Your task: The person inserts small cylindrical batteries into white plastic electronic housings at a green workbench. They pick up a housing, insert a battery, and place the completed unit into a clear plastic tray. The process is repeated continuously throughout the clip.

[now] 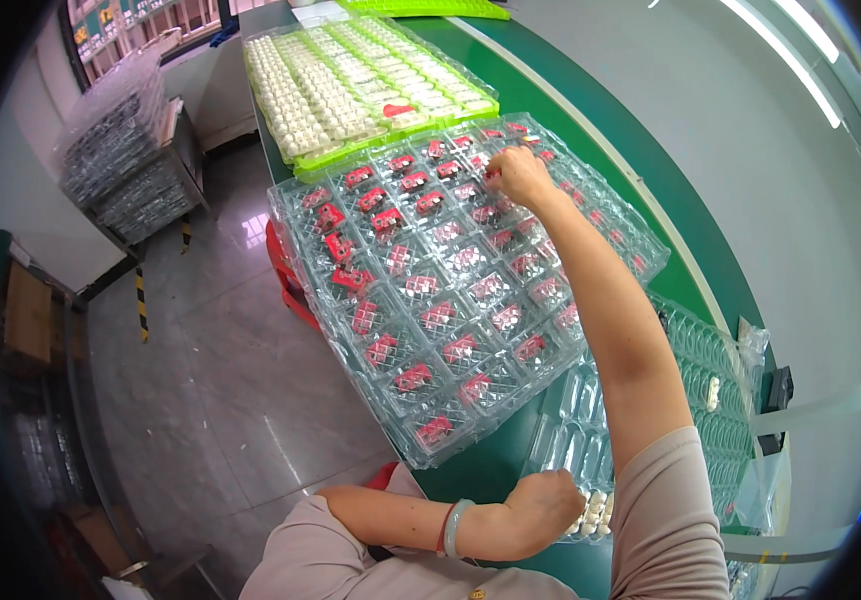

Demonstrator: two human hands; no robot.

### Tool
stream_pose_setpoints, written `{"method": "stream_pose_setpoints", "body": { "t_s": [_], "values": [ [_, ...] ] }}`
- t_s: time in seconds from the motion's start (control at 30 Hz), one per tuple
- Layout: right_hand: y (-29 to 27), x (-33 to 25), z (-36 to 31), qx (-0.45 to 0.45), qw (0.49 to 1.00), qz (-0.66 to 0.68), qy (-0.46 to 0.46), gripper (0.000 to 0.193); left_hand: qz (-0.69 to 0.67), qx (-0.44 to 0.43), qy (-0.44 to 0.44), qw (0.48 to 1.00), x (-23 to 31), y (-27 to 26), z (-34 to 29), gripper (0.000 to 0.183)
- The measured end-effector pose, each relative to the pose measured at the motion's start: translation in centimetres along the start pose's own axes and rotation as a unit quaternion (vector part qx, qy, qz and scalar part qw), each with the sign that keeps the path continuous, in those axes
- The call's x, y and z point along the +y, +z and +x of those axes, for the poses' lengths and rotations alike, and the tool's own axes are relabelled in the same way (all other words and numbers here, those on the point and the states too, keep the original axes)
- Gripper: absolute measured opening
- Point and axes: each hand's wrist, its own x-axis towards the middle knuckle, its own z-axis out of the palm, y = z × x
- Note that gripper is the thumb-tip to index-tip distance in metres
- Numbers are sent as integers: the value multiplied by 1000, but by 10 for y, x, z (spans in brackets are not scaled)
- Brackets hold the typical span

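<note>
Red-and-white small parts [440, 318] sit one to a pocket in the clear plastic blister tray [421, 440], a wide grid-moulded sheet that lies on the green tabletop [651, 190] and overhangs its near-left edge above the grey floor [211, 380]. At the far side of that tray the right hand [519, 176] reaches out with arm fully stretched, its fingertips pinched together on what looks like one small red piece over a far pocket; the grip is closed, though the piece itself is too small to make out surely. The long forearm lies across the right part of the tray and hides several pockets beneath it. Nearer the body than the tray, the left hand [543, 506] rests clenched at the edge of a second clear tray [571, 400] that holds a few small white pieces [596, 512]; whether it grasps any of them cannot be told. A pale green bangle [455, 527] circles that wrist. Beyond the blister tray, touching its far edge, stands a bright green tray [391, 125] under a clear cover, filled with rows of small white parts [301, 95]. Right of the blister tray a strip of bare tabletop runs along a pale wall. Left of it, across the open floor, a rack carries stacked clear trays [116, 150].
</note>
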Motion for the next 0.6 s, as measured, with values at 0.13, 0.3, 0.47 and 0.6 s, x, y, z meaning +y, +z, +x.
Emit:
{"method": "stream_pose_setpoints", "body": {
  "t_s": [0.13,0.3,0.47,0.6],
  "values": [
    [9,20,-2,86,995,18,-43,22,-2,14,36,999,-4,-1,-2,3],
    [-20,23,-39,159,817,539,133,29,41,99,14,994,-4,10,-10,5],
    [-105,16,-177,36,858,505,86,33,82,143,47,985,-9,5,-17,12],
    [-151,-3,-320,-85,845,489,199,24,-36,172,80,981,-13,-7,-25,16]
  ]
}}
